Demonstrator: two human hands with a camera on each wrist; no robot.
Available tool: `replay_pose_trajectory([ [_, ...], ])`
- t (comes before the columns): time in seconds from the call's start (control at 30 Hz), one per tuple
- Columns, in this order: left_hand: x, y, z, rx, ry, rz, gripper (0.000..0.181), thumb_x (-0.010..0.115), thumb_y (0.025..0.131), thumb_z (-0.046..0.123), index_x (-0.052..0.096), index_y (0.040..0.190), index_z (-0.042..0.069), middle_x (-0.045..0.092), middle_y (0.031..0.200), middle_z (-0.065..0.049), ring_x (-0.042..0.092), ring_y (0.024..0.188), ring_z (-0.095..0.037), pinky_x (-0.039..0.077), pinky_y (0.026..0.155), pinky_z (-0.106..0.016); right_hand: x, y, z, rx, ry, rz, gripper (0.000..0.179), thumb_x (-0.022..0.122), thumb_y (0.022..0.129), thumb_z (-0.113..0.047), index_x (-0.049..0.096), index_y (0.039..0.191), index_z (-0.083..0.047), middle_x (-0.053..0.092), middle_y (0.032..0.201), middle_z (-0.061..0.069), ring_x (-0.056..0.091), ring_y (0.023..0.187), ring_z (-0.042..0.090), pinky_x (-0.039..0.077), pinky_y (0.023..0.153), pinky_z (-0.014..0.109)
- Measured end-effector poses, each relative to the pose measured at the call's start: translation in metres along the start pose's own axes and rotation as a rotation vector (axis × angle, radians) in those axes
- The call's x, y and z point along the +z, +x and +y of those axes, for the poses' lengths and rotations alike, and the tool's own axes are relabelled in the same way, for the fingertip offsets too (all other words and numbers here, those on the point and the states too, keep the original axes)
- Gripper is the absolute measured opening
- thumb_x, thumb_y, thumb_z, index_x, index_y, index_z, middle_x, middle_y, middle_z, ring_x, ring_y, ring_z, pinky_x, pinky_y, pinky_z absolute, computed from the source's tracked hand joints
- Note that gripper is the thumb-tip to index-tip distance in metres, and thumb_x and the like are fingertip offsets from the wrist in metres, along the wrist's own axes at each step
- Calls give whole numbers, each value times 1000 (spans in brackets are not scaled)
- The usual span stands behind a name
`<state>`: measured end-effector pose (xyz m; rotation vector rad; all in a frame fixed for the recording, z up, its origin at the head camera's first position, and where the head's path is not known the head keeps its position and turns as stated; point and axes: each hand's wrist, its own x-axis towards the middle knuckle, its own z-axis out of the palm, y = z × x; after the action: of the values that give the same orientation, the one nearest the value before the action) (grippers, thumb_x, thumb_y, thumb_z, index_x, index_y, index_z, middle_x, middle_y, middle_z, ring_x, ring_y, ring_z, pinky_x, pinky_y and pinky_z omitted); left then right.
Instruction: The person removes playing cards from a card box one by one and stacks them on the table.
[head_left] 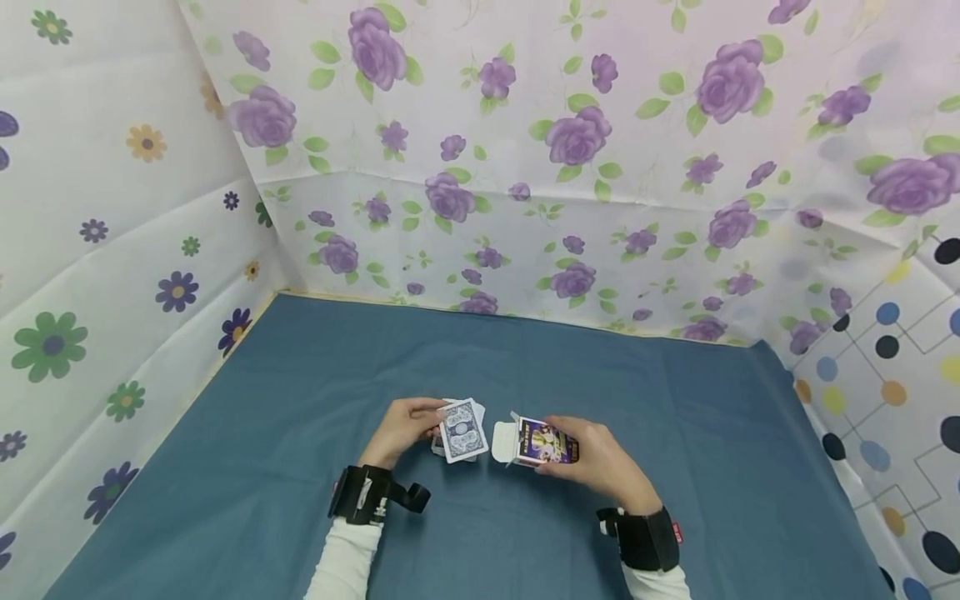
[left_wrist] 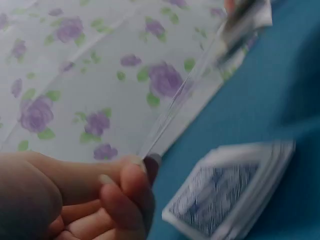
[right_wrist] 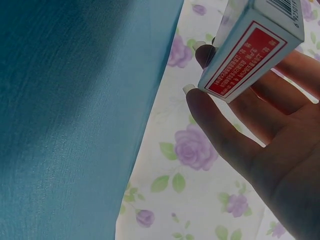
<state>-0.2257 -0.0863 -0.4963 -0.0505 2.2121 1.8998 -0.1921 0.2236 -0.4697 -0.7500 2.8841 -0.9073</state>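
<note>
My left hand (head_left: 401, 429) pinches a playing card (head_left: 462, 431) with a blue patterned back between thumb and fingers. In the left wrist view its thin edge (left_wrist: 172, 107) points up and away; whether it is one card or a few I cannot tell. Beneath it, a slightly uneven stack of cards (left_wrist: 215, 195) lies back up on the cloth. My right hand (head_left: 600, 458) grips a card box (head_left: 549, 442) by its sides, thumb against fingers. The box's white flap (head_left: 505, 442) stands open toward the cards. Its bottom end shows a red label (right_wrist: 245, 60) in the right wrist view.
A blue cloth (head_left: 600, 375) covers the table. Floral sheets (head_left: 450, 200) hang behind it, with a flowered sheet (head_left: 112, 292) at left and a dotted one (head_left: 892, 392) at right. Black straps (head_left: 648, 537) circle both wrists.
</note>
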Motion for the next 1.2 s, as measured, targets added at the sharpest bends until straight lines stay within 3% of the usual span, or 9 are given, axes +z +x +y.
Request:
replay_pose_trajectory([
  [0.17,-3,16,-11,-33,23,111,25,68,89,8,68,109,-7,70,72,-3,59,61,-10,50,63,-25,1,0,1,4,6,5,66,81,77,-36,60,130,-3,65,125,12,62,99,15,50,79,31],
  [0.37,-1,27,-19,7,56,192,25,69,89,9,70,110,-4,72,90,-16,61,65,-10,51,63,-25,1,0,2,9,-7,13,67,82,76,-37,60,130,-4,66,124,11,63,99,14,50,80,32],
  [0.5,2,30,-19,45,131,246,24,70,88,9,71,109,-3,72,96,-21,64,65,-11,53,63,-27,1,0,3,26,6,-1,67,82,76,-35,60,131,-4,66,124,11,62,98,13,50,80,31],
  [0.6,5,31,-18,55,219,283,22,70,88,10,73,106,-2,73,91,-19,64,63,-12,50,61,-26,0,0,3,29,4,-4,67,82,76,-36,60,130,-4,66,123,11,61,96,13,50,78,30],
  [0.83,11,31,-14,76,364,312,17,69,89,11,73,100,-2,70,75,-15,60,58,-16,41,54,-26,1,1,4,35,5,-18,67,81,77,-36,59,132,-5,65,124,11,62,98,13,50,79,31],
  [1.2,17,33,-15,89,383,311,14,71,87,13,73,93,0,70,74,-14,62,61,-17,46,56,-25,4,3,9,28,11,-15,68,81,76,-38,60,131,-5,66,123,10,62,97,12,50,79,31],
])
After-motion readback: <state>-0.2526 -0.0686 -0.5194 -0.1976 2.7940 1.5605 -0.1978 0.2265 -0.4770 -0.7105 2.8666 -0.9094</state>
